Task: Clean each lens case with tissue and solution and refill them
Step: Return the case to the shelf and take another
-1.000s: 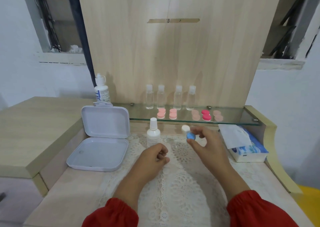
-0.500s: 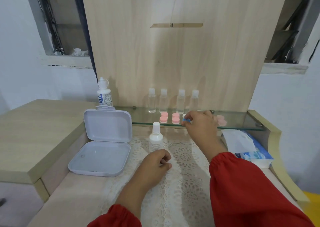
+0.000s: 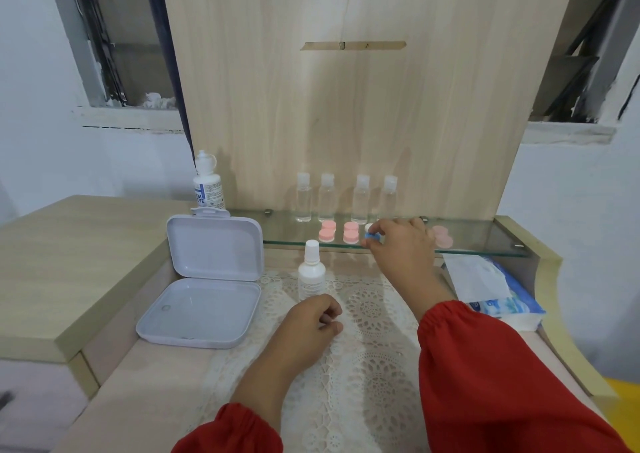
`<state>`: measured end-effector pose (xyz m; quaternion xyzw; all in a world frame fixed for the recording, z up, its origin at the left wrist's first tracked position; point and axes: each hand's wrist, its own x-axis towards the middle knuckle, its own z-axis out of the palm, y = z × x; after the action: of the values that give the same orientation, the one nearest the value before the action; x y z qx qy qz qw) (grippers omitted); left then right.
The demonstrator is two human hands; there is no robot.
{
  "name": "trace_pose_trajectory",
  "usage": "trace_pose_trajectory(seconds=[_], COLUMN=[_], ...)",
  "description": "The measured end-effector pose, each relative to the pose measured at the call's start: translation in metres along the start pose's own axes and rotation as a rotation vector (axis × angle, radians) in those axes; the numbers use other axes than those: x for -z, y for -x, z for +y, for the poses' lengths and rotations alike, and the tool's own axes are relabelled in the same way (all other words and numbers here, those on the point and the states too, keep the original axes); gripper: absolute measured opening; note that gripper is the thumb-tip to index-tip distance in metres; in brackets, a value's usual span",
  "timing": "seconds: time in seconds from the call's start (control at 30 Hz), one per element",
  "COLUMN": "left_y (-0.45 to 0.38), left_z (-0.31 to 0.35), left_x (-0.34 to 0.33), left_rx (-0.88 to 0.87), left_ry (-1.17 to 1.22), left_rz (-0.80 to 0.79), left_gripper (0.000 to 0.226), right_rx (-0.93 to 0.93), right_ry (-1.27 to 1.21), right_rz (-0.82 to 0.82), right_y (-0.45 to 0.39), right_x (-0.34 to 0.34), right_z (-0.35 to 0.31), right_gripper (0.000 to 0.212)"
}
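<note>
Lens case (image 3: 372, 234), blue and white, sits pinched in the right hand (image 3: 401, 245) at the glass shelf (image 3: 485, 241), right at its front edge!

The right fingertips (image 3: 375, 241) clamp the blue cap, the white cap peeking out behind; whether the case touches the glass, I cannot tell. Just to its left, two pink lens cases (image 3: 339, 233) stand on the shelf, and behind them four clear small bottles (image 3: 346, 198) line the wooden back panel (image 3: 346, 106). Past the knuckles, pale pink cases (image 3: 441, 237) show, partly hidden by the hand. Down on the lace mat (image 3: 367, 348), the left hand (image 3: 308, 321) rests with fingers curled, holding nothing I can see, right in front of the white spray bottle (image 3: 311, 272). Open white box (image 3: 207, 279) at the left, solution bottle (image 3: 207, 182) behind it, tissue pack (image 3: 491, 286) off to the right.
</note>
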<state>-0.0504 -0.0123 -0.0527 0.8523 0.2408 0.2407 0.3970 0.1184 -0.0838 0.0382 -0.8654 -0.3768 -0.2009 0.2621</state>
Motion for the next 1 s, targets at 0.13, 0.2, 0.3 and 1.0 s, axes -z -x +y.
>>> trace_pose_trajectory(seconds=[0.13,0.2,0.3,1.0], left_y=[0.0004,0.0003,0.0002,0.0016], left_z=[0.0000,-0.0001,0.0003,0.0022], left_x=[0.0001,0.0000,-0.0003,0.0007], left_rx=[0.002,0.008,0.009,0.011], left_ry=[0.004,0.010,0.012,0.026], left_rz=[-0.004,-0.004,-0.004,-0.010], left_gripper=[0.013,0.015,0.014,0.014], right_rx=[0.005,0.009,0.010,0.009], right_ry=[-0.005,-0.001,-0.006,-0.072], right_rz=[0.005,0.008,0.006,0.041], right_y=[0.0000,0.0005,0.0016,0.0076], right_x=[-0.0001,-0.0002,-0.0003,-0.0022], right_z=[0.0002,0.0005,0.0016,0.0047], right_gripper=[0.026,0.026,0.027,0.031])
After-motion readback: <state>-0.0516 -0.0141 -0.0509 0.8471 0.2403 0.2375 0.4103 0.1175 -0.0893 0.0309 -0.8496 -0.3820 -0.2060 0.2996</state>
